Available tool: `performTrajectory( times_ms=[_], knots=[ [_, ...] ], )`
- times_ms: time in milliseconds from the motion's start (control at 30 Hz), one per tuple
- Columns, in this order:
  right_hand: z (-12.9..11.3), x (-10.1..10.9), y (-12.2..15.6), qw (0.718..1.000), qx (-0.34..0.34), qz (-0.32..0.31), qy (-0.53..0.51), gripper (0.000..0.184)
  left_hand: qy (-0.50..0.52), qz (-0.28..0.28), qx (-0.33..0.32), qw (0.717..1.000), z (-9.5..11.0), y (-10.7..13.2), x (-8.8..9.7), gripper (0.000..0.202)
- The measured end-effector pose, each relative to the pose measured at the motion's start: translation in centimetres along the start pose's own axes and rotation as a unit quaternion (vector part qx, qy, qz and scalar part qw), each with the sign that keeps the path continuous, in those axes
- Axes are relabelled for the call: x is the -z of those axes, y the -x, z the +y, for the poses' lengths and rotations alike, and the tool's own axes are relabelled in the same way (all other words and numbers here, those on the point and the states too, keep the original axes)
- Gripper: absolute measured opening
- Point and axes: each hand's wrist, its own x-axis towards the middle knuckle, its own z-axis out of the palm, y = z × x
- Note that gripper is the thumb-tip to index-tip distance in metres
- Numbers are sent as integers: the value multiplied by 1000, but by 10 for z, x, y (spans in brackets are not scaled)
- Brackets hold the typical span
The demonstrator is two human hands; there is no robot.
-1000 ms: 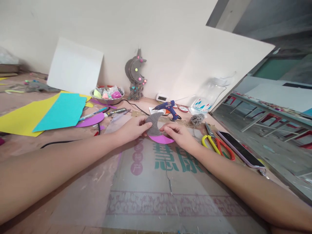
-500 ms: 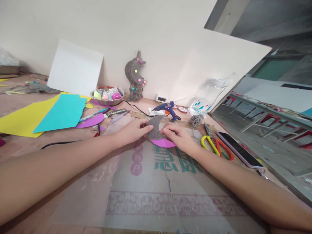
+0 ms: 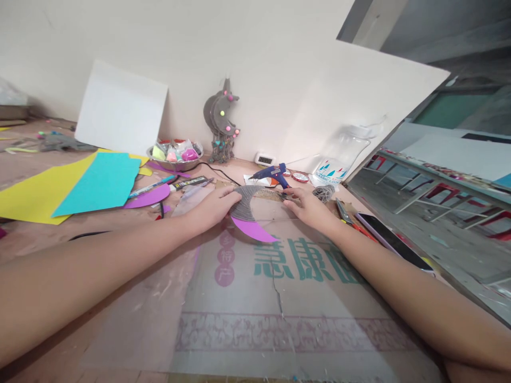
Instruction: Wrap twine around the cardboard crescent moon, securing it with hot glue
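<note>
My left hand (image 3: 217, 206) grips the left edge of a paper crescent, thumb on top. Grey yarn (image 3: 243, 203) in close rows covers the crescent's upper part. Its lower tip shows bare purple paper (image 3: 255, 230). To the right, apart from the crescent, my right hand (image 3: 306, 208) has its thumb and forefinger stretched out and slightly parted. Those fingertips are close to the handle of a blue glue gun (image 3: 275, 173); I cannot tell whether they touch it. A thin strand appears to run from the crescent toward my right hand. Behind that hand lies a grey yarn ball (image 3: 323, 193).
Scissors (image 3: 344, 211), partly behind my right arm, lie beside a phone (image 3: 393, 242). A yarn-wrapped moon ornament (image 3: 221, 119) hangs at the wall, near a bowl (image 3: 175, 162) of bagged beads. Left are coloured sheets (image 3: 96, 183); at back right stands a clear jar (image 3: 339, 154).
My right hand has left the crescent and moved right and slightly up, toward the glue gun. The crescent in my left hand has shifted left and turned, showing more purple.
</note>
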Motion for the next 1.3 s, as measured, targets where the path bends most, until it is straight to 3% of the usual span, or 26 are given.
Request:
performTrajectory(
  times_ms=[167,233,400,533,733,1000,1300],
  knots=[
    [2,4,-1,994,17,-49,97,31,8,-30,35,999,1,2,0,21],
    [4,5,-1,992,25,-42,112,32,22,-41,42,998,0,3,-1,22],
    [-1,14,0,993,17,91,66,34,23,-51,26,998,-4,1,-1,22],
    [-27,20,8,984,30,172,-26,35,34,-62,2,998,-6,0,-2,22],
    [-63,7,21,990,121,71,-12,36,25,-76,-7,997,-7,-1,-4,20],
    [-68,3,25,978,182,64,73,35,-15,-75,-28,997,-5,2,-5,19],
    [-69,0,24,975,185,66,103,34,-72,-74,-61,993,-5,1,-4,20]
  ],
)
